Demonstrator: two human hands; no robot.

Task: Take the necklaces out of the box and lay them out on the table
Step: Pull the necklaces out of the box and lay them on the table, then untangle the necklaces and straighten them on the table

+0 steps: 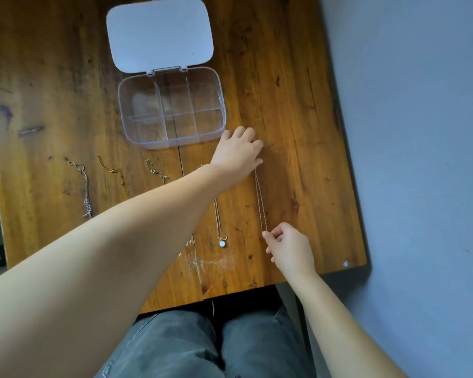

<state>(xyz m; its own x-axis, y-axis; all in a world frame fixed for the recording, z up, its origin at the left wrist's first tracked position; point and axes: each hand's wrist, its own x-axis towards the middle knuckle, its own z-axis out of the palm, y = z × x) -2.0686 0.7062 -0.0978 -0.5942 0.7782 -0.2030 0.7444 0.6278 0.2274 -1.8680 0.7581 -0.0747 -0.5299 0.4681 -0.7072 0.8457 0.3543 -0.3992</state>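
Observation:
A clear plastic box (172, 110) with dividers stands open on the wooden table (298, 105), its white lid (159, 34) folded back. A thin rose-gold necklace (260, 200) is stretched straight between my hands. My left hand (238, 154) pins its far end just below the box's right corner. My right hand (287, 248) pinches its near end. Several other necklaces lie in a row to the left: a silver one (85, 192), a gold one (111, 169), a beaded one (156, 170), and one with a white pendant (222, 242), partly under my left arm.
The table's right edge (350, 165) borders a grey-blue wall. Its front edge (230, 293) is above my lap in grey jeans. A dark streak (30, 130) marks the wood at left.

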